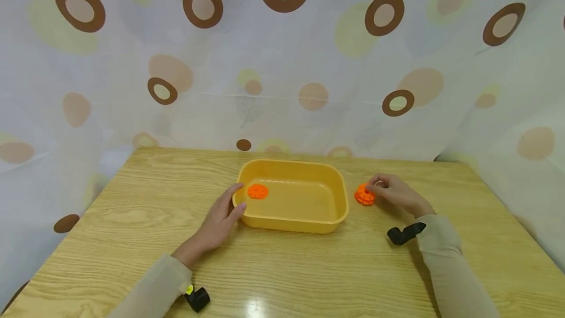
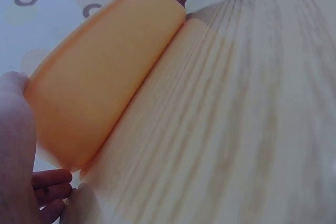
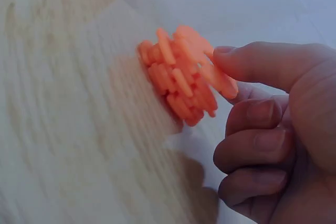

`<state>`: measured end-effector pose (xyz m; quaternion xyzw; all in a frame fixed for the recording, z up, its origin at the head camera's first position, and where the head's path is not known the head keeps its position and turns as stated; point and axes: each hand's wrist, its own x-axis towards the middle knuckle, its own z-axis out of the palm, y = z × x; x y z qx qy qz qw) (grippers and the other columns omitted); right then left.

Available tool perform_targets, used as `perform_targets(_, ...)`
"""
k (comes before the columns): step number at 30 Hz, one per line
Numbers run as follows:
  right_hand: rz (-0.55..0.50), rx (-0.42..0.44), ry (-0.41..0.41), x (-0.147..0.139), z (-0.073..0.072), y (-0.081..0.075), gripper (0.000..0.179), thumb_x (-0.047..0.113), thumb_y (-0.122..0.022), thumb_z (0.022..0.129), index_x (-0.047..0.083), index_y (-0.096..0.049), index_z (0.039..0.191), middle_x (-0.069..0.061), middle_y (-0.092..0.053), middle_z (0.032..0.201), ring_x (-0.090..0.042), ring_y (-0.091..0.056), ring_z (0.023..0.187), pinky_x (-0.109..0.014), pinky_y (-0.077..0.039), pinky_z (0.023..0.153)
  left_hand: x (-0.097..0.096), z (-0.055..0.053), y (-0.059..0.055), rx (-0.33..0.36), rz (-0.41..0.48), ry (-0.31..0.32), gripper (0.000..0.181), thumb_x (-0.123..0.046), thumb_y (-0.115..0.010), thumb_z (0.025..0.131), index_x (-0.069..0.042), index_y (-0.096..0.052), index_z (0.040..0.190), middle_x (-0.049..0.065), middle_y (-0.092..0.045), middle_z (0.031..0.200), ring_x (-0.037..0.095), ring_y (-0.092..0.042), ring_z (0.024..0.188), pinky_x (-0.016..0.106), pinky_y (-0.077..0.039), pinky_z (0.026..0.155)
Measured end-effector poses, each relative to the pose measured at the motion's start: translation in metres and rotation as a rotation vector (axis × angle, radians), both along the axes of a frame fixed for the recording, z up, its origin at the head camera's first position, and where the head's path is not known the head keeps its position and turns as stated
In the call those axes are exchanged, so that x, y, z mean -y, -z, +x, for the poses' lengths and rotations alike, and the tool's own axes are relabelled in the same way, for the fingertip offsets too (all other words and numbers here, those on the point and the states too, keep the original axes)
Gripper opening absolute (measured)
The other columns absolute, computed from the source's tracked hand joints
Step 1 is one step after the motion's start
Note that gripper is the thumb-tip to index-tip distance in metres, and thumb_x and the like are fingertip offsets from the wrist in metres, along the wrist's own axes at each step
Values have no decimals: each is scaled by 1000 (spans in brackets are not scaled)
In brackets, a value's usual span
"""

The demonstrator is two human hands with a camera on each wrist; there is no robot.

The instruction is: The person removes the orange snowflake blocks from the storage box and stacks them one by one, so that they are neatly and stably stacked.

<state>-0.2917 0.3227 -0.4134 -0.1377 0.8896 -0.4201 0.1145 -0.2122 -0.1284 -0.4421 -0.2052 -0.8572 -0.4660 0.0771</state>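
A yellow plastic basin (image 1: 291,220) stands on the wooden table, with one flat orange notched disc (image 1: 258,191) lying inside near its left end. My left hand (image 1: 219,221) holds that end, thumb and fingers at the rim. In the left wrist view the basin's outer wall (image 2: 100,72) shows between the thumb and the curled lower fingers. Right of the basin is a small stack of orange notched discs (image 1: 364,195). My right hand (image 1: 395,193) pinches the top disc (image 3: 223,80) between thumb and index finger, tilted against the stack (image 3: 178,85); the other fingers curl into the palm.
The wooden table (image 1: 132,239) reaches back to a patterned cloth (image 1: 282,126) that hangs behind it and along the sides. Black wrist mounts (image 1: 197,299) stick out beside both beige sleeves (image 1: 450,254).
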Motion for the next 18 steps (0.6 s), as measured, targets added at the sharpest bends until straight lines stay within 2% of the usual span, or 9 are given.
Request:
perform_targets(7, 34, -4, 40, 2, -1, 1, 32, 27, -59, 97, -3, -56, 108, -3, -54, 76, -12, -43, 66, -25, -34, 62, 0, 0, -2, -1, -7, -12, 49, -20, -49, 101, -3, -34, 145, 26, -46, 136, 33, -46, 109, 50, -38, 95)
perform_targets(15, 46, -7, 45, 3, 0, 3, 33, 29, -55, 99, -2, -55, 109, -4, -61, 87, -14, -46, 73, -26, -36, 66, 0, 0, -2, 1, -8, -1, 49, -20, -48, 101, -2, -33, 145, 25, -47, 135, 33, -48, 110, 49, -39, 94)
perform_targets(18, 56, -20, 45, 3, 1, 3, 32, 28, -54, 99, -3, -55, 109, -7, -62, 92, -15, -47, 75, -26, -37, 67, -1, 0, -1, -8, -14, -8, 49, -20, -49, 101, -2, -35, 144, 23, -51, 126, 29, -49, 103, 44, -41, 90)
